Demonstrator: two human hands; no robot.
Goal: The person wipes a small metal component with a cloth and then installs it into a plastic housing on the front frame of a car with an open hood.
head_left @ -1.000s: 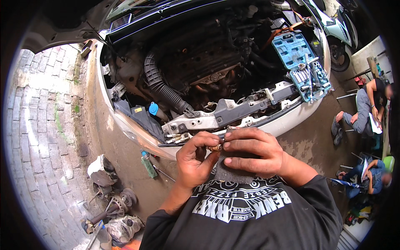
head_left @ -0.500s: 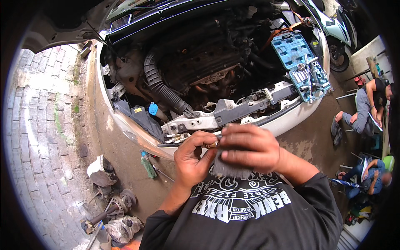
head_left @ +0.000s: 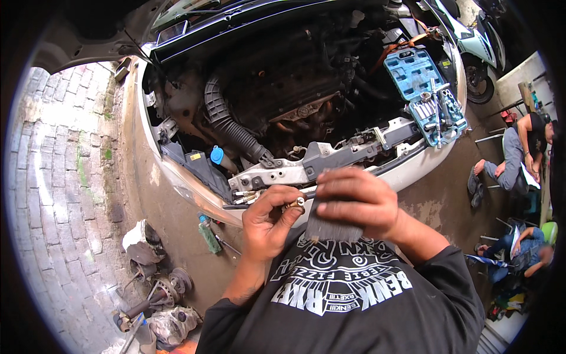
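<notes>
Left hand: pinched narrow, thumb to forefinger, on the small metal part; drawn slightly leftward since half a second ago.
Small metal part: between left thumb and forefinger, just left of the dark grey pad; turned since the earlier frame, with pale round end now in sight; partly covered by fingertips.
Dark grey pad: under right fingers; too blurred to tell touching from apart.
Right hand: curled over the pad, holding it; blurred, as half a second ago; blocking sight of the pad's upper half and some front bumper.
Rusty hub part: on the ground, far left of the hands.
Green bottle: on the ground, left of the left wrist.
Blue cap: near the ribbed black hose.
Slender metal-and-white parts: just beyond the left hand.
Blue socket case: open, loaded with sockets, over the right front corner.
Seated person: at far right, well apart.
</notes>
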